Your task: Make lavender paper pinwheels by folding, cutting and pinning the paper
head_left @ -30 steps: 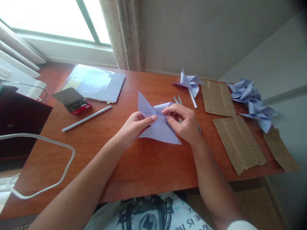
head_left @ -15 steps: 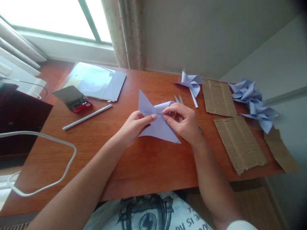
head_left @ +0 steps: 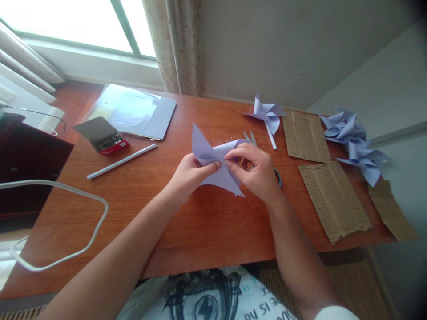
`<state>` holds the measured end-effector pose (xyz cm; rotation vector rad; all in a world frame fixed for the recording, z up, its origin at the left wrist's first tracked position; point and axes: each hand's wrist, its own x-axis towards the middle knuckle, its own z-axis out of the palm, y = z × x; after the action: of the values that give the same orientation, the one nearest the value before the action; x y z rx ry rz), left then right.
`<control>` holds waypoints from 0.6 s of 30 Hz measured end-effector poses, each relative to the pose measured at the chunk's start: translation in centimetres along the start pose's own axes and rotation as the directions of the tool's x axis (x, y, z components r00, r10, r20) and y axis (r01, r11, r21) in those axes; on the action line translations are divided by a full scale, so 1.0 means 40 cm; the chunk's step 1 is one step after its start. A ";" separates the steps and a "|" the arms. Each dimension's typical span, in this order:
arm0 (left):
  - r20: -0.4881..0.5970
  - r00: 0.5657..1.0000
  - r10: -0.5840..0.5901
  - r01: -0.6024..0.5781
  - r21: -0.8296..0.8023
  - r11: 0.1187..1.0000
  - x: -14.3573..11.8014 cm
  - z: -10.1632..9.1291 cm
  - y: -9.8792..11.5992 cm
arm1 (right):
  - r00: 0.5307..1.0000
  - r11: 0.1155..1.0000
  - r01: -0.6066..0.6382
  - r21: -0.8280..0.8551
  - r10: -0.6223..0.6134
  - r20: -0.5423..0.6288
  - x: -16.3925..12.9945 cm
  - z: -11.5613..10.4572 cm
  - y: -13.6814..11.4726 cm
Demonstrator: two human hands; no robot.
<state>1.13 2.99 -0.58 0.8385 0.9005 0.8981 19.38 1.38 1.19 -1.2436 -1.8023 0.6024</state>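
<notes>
Near edge: white printed shirt (head_left: 207, 298) of the person at bottom centre; both forearms reach up over the wooden table (head_left: 200, 231); a white cable (head_left: 83, 246) loops off the table's near left side.

Mid table: left hand (head_left: 188, 175) pinches the lilac paper piece (head_left: 220, 171) at its centre, thumb and forefinger closed on a folded flap; right hand (head_left: 258, 171) grips the same paper from the right, fingertips curled onto the centre fold, touching the left fingertips; paper sits mid table, slightly right of centre, one point sticking up on the left, another point toward the near right, lower part seems lifted a bit off the wood but hard to tell.

Just behind the right hand: scissors (head_left: 250, 138), blades showing far of the knuckles, handle partly hidden by the hand.

Left of the hands: white stick (head_left: 122, 161) lying diagonal; farther left a small red open box (head_left: 106, 141) with dark bits inside, contents too small to name; behind it a lilac paper sheet stack (head_left: 133, 111).

Right side: corrugated cardboard pieces (head_left: 333, 200), one near, one farther, another at the right edge; finished pinwheel (head_left: 267, 114) on a stick far centre right; pile of pinwheels (head_left: 353, 142) far right, off the table edge.

Far: curtain (head_left: 176, 44), window (head_left: 66, 22) at far left, plain wall.
</notes>
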 end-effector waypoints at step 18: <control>-0.166 0.982 -0.086 0.062 -0.143 0.988 0.011 -0.027 0.026 | 0.966 0.970 0.223 -0.096 -0.207 0.157 0.001 -0.007 0.029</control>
<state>0.02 4.03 -0.21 0.6119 1.0010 0.9662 20.18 1.85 0.47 -1.0799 -2.0866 0.4833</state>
